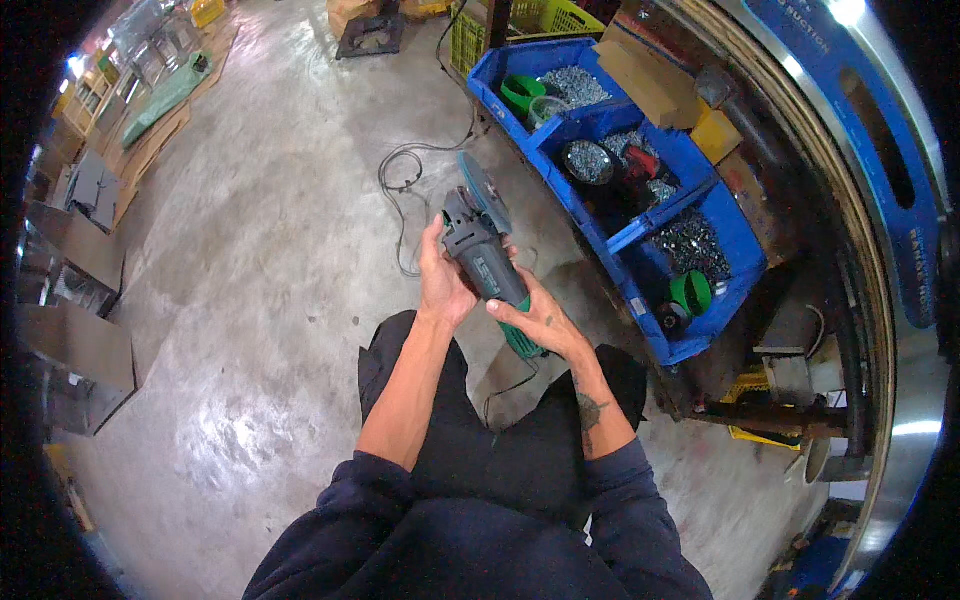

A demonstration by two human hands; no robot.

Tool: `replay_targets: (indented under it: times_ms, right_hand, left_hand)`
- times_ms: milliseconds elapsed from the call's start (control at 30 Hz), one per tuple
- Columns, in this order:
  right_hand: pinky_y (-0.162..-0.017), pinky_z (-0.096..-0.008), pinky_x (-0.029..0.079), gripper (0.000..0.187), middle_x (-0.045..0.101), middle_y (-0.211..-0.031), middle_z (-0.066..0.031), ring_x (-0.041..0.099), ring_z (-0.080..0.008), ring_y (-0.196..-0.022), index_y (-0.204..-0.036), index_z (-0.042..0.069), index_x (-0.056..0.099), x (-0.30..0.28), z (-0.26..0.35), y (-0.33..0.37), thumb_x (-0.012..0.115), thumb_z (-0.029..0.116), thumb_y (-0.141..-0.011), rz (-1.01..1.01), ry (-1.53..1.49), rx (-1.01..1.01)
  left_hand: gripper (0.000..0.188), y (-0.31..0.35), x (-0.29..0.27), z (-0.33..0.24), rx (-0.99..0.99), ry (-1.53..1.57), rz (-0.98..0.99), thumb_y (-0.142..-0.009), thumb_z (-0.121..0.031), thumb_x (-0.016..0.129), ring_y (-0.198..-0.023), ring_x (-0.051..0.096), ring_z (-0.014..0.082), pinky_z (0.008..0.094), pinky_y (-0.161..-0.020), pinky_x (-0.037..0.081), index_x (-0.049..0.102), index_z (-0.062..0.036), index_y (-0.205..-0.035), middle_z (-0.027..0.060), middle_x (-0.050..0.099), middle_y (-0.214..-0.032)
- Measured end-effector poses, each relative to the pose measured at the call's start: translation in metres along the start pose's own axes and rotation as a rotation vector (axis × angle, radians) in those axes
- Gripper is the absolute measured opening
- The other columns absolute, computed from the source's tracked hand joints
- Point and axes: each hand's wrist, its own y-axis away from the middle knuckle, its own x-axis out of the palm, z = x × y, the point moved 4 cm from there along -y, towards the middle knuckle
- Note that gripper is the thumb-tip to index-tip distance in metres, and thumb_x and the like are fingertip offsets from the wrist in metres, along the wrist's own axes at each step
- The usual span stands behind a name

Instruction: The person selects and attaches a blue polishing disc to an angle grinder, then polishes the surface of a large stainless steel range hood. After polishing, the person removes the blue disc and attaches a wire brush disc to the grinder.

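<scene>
An angle grinder (478,262) with a dark grey body and a green rear end is held up in front of my knees, its disc tilted toward the far side. The round disc (484,193) has a bluish face. My left hand (445,278) supports the head end, thumb up along its side and the other fingers partly hidden beneath. Around the green rear part, my right hand (543,315) is closed with its thumb across the top. A thin black cord (512,388) hangs from the grinder's back end.
To the right stand blue bins (612,240) with small metal fasteners, cups and a green ring. A dark cable (395,185) lies looped on the concrete floor (250,250). Bent metal sheets (75,345) stand at the left. Beyond the bins is a yellow-green crate (545,18).
</scene>
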Motion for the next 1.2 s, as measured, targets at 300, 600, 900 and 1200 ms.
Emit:
replay_targets:
  times_ms: [300, 600, 900, 1200]
  right_hand:
    - [-0.115, -0.0466, 0.044, 0.102, 0.054, -0.146, -0.0305, 0.055, -0.0378, -0.138, -0.158, -0.009, 0.036, 0.004, 0.014, 0.003, 0.076, 0.06, -0.094, 0.055, 0.053, -0.026]
    - [-0.111, -0.0476, 0.047, 0.094, 0.057, -0.147, -0.0253, 0.058, -0.0372, -0.133, -0.159, -0.004, 0.037, -0.038, 0.024, 0.011, 0.081, 0.045, -0.092, -0.551, 0.045, -0.244]
    - [-0.092, -0.0507, 0.054, 0.053, 0.072, -0.113, -0.0298, 0.07, -0.0476, -0.105, -0.132, 0.001, 0.067, -0.038, 0.019, 0.011, 0.044, 0.045, -0.114, -0.675, 0.149, 0.029]
    - [-0.098, -0.0474, 0.053, 0.056, 0.068, -0.129, -0.0286, 0.068, -0.0437, -0.116, -0.157, 0.007, 0.049, -0.03, 0.016, 0.006, 0.044, 0.044, -0.114, -0.645, 0.023, -0.229]
  left_hand:
    - [0.068, -0.006, -0.012, 0.002, 0.002, -0.006, -0.023, -0.1, -0.061, 0.055, -0.096, 0.073, 0.0347, 0.0468, -0.086, 0.061, 0.064, 0.0003, -0.128, 0.0212, 0.072, -0.106]
    - [0.043, -0.004, -0.018, 0.029, -0.009, -0.235, -0.061, -0.102, -0.046, 0.066, -0.097, 0.068, 0.0217, 0.0412, -0.088, 0.056, 0.065, -0.008, -0.122, 0.0073, 0.07, -0.107]
    - [0.044, 0.01, -0.016, 0.057, -0.066, -0.395, -0.027, -0.098, -0.041, 0.072, -0.103, 0.061, 0.0166, 0.037, -0.091, 0.051, 0.057, -0.0117, -0.127, 0.0027, 0.062, -0.11]
    - [0.05, -0.004, -0.021, 0.055, -0.037, -0.259, 0.007, -0.102, -0.036, 0.067, -0.112, 0.064, 0.0192, 0.0367, -0.098, 0.052, 0.055, -0.0091, -0.142, 0.0053, 0.065, -0.123]
